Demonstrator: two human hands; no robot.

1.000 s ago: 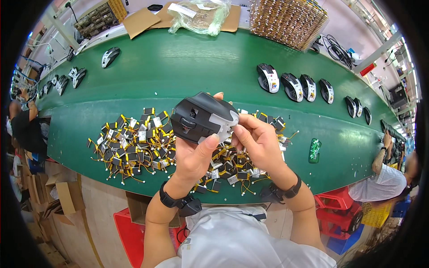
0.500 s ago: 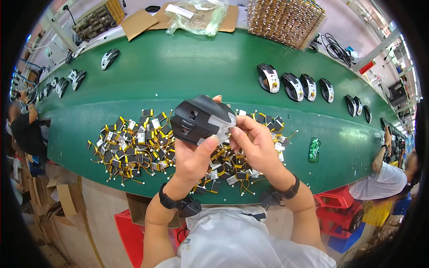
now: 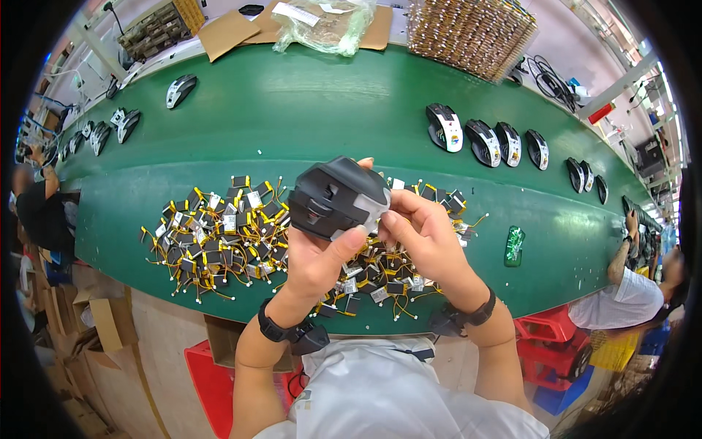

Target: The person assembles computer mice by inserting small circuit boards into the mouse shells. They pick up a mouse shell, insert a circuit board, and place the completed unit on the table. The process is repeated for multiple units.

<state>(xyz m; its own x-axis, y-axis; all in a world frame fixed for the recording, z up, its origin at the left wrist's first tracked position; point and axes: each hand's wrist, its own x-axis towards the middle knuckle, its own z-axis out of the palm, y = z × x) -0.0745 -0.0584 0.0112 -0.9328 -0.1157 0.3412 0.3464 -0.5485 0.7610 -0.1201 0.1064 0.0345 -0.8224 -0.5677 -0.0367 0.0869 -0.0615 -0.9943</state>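
While the left hand (image 3: 318, 256) stays clamped around the dark mouse (image 3: 335, 196) above the battery pile (image 3: 219, 238), the right hand (image 3: 424, 241) has slid closer, fingertips pinching its grey edge, seemingly fitting something.

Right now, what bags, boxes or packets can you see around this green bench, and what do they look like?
Clear crumpled plastic bag: far edge, on cardboard.
Flat brown cardboard sheet: far edge, left of the bag.
Small green shiny packet: on the green belt, right of the hands.
Open brown cardboard boxes: floor, lower left.
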